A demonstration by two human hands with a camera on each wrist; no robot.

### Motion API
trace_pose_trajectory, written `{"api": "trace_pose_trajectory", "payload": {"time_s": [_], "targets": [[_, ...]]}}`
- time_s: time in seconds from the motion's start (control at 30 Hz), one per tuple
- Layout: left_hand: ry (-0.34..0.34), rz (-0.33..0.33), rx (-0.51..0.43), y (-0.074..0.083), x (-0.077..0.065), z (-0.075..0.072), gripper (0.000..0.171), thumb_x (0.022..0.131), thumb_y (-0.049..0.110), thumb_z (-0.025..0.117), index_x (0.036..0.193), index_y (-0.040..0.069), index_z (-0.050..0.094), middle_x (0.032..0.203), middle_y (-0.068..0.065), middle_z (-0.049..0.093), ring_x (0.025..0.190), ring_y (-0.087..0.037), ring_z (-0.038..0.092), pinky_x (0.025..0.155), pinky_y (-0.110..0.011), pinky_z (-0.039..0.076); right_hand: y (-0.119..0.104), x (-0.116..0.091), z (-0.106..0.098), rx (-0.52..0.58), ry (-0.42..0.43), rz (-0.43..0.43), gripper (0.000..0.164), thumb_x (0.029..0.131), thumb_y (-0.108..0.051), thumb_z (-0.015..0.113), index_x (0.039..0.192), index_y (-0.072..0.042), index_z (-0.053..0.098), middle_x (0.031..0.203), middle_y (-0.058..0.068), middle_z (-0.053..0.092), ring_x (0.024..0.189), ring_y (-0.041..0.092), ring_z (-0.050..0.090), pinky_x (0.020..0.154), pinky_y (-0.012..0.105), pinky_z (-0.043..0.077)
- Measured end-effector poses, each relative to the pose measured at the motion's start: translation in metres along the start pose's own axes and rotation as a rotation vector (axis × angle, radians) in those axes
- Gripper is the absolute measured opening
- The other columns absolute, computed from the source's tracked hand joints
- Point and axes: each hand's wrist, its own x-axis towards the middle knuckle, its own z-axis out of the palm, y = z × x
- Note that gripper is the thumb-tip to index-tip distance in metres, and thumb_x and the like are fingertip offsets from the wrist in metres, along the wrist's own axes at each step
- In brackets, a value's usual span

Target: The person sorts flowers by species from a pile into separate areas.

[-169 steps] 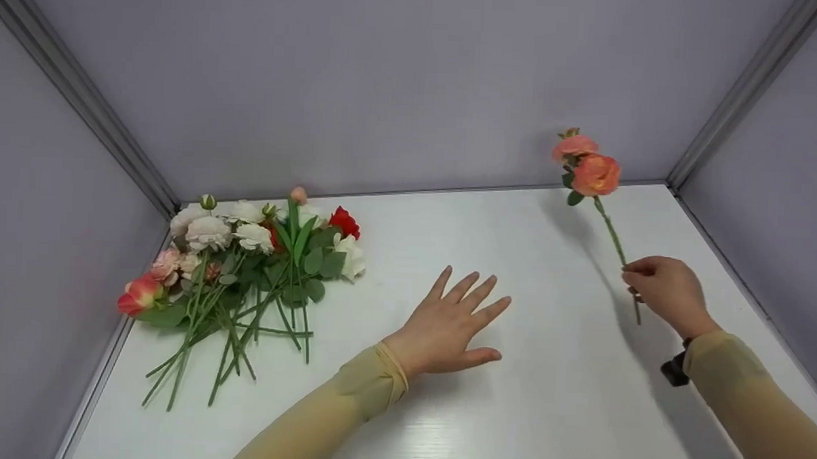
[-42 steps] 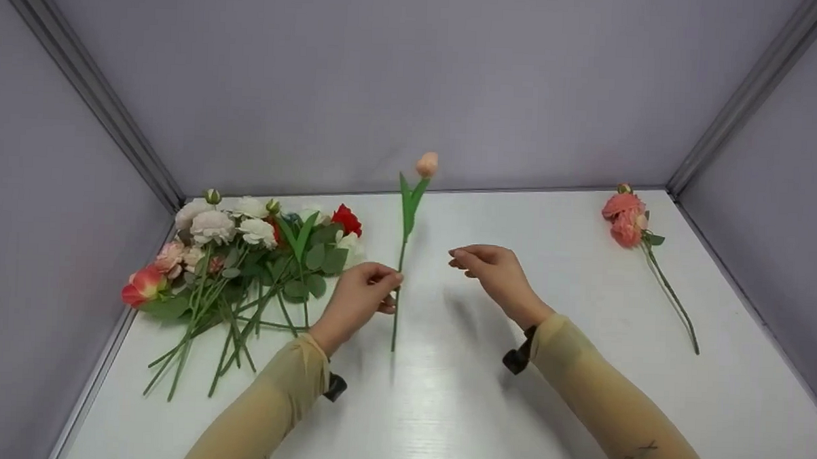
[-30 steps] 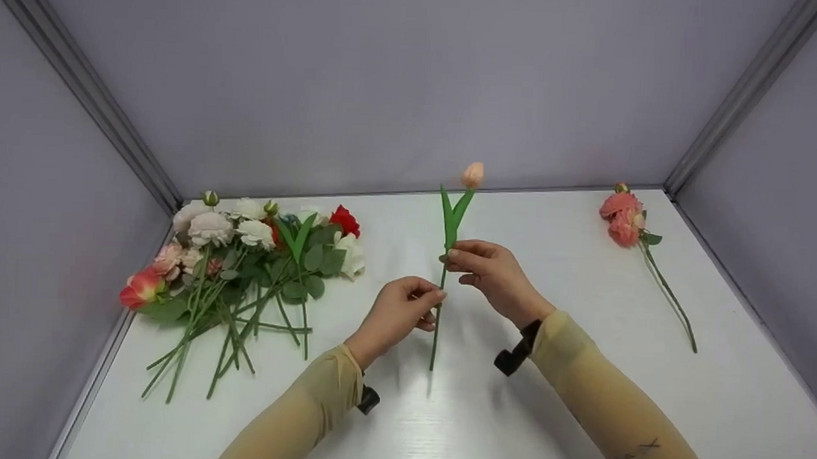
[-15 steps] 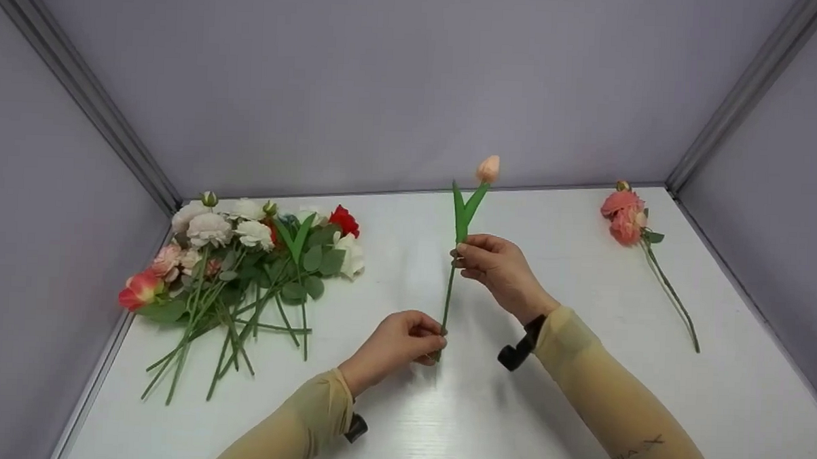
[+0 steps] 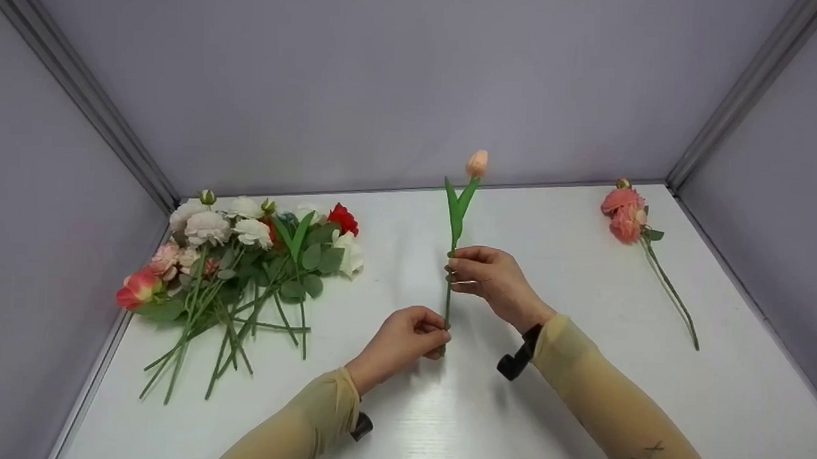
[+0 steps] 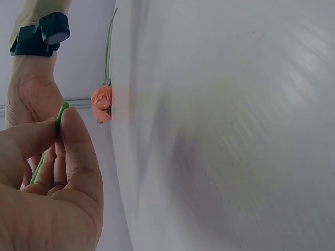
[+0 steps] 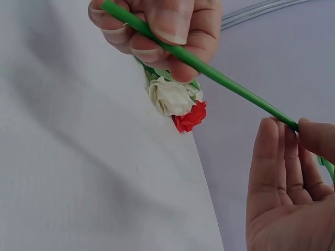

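Observation:
A peach tulip [image 5: 477,164] with two long green leaves stands upright above the middle of the white table. My left hand [image 5: 404,341] pinches its green stem near the bottom end. Higher up, just below the leaves, the thumb and fingers of my right hand [image 5: 498,280] hold the same stem. The left wrist view has the stem tip [image 6: 64,107] poking out between my left thumb and fingertip. Seen from the right wrist, the stem [image 7: 220,77] runs slanted from one hand to the other. The tulip's head lies outside both wrist views.
At the left lies a heap of stemmed flowers, with white blooms [image 5: 208,228], a red rose [image 5: 343,218] and a pink-yellow bloom [image 5: 139,288]. A coral-pink flower [image 5: 627,222] lies alone at the right. Grey panels [image 5: 413,87] enclose the white table [image 5: 551,411].
The coral flower was laid down at the right. My left hand brought the tulip from the heap, my right hand took hold too, and my left slid down the stem. Lately, the tulip shifted slightly left.

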Motion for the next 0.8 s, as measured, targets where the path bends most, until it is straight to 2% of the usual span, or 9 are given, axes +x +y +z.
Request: {"api": "trace_pose_trajectory", "payload": {"time_s": [0.1,0.17,0.23,0.3,0.47,0.57,0.67,0.8], "targets": [[-0.016,0.012,0.03,0.004,0.001,0.004,0.024,0.096,0.012,0.073,0.114,-0.003,0.067,0.098,-0.007,0.072,0.084,-0.019,0.071,0.076,-0.035,0.062,-0.001,0.001,-0.003,-0.058,0.02,-0.007,0.03,0.094,-0.012,0.076,0.117,0.004,0.067,0.107,0.016,0.07,0.093,0.024,0.07,0.086,0.039,0.06],[-0.022,0.038,0.127,0.008,0.002,0.007,0.027,0.097,0.016,0.072,0.119,0.0,0.067,0.101,-0.003,0.071,0.086,-0.016,0.07,0.077,-0.033,0.061,-0.002,0.003,-0.009,-0.098,0.042,-0.007,0.03,0.093,-0.012,0.076,0.117,0.004,0.067,0.107,0.016,0.07,0.092,0.024,0.07,0.085,0.038,0.061],[-0.032,0.085,0.278,0.012,0.002,0.011,0.032,0.099,0.021,0.069,0.126,0.004,0.067,0.107,0.0,0.07,0.091,-0.013,0.069,0.08,-0.032,0.059,-0.005,0.005,-0.018,-0.153,0.07,-0.008,0.032,0.094,-0.012,0.076,0.119,0.005,0.067,0.107,0.017,0.07,0.091,0.024,0.071,0.084,0.038,0.061],[-0.045,0.143,0.481,0.015,0.002,0.016,0.038,0.101,0.028,0.067,0.134,0.009,0.065,0.116,0.002,0.068,0.098,-0.012,0.067,0.084,-0.031,0.057,-0.008,0.008,-0.031,-0.233,0.096,-0.007,0.032,0.095,-0.014,0.074,0.12,0.006,0.067,0.109,0.019,0.07,0.092,0.026,0.071,0.082,0.037,0.061],[-0.098,0.383,0.998,0.018,0.003,0.029,0.054,0.103,0.04,0.062,0.149,0.014,0.053,0.141,-0.003,0.058,0.127,-0.019,0.057,0.104,-0.035,0.048,-0.015,0.012,-0.077,-0.524,0.163,0.011,0.03,0.097,-0.014,0.069,0.119,0.007,0.067,0.113,0.026,0.068,0.09,0.028,0.07,0.078,0.034,0.062],[-0.108,0.524,1.228,0.017,0.004,0.037,0.06,0.102,0.046,0.061,0.152,0.015,0.049,0.148,-0.007,0.053,0.136,-0.023,0.05,0.112,-0.038,0.042,-0.017,0.012,-0.105,-0.721,0.201,0.056,0.031,0.098,-0.014,0.066,0.12,0.007,0.068,0.11,0.026,0.069,0.086,0.024,0.069,0.075,0.033,0.06],[-0.129,0.582,1.332,0.018,0.005,0.045,0.063,0.101,0.049,0.061,0.153,0.016,0.047,0.151,-0.008,0.05,0.138,-0.024,0.047,0.115,-0.04,0.038,-0.019,0.011,-0.127,-0.896,0.239,0.103,0.03,0.097,-0.014,0.064,0.119,0.005,0.07,0.105,0.02,0.07,0.082,0.021,0.068,0.072,0.031,0.057],[-0.183,0.577,1.347,0.019,0.007,0.051,0.064,0.102,0.051,0.06,0.155,0.018,0.045,0.153,-0.006,0.049,0.139,-0.024,0.046,0.117,-0.043,0.035,-0.019,0.011,-0.146,-1.052,0.273,0.138,0.027,0.095,-0.011,0.061,0.114,0.004,0.072,0.099,0.016,0.071,0.08,0.022,0.066,0.069,0.033,0.055]]}}
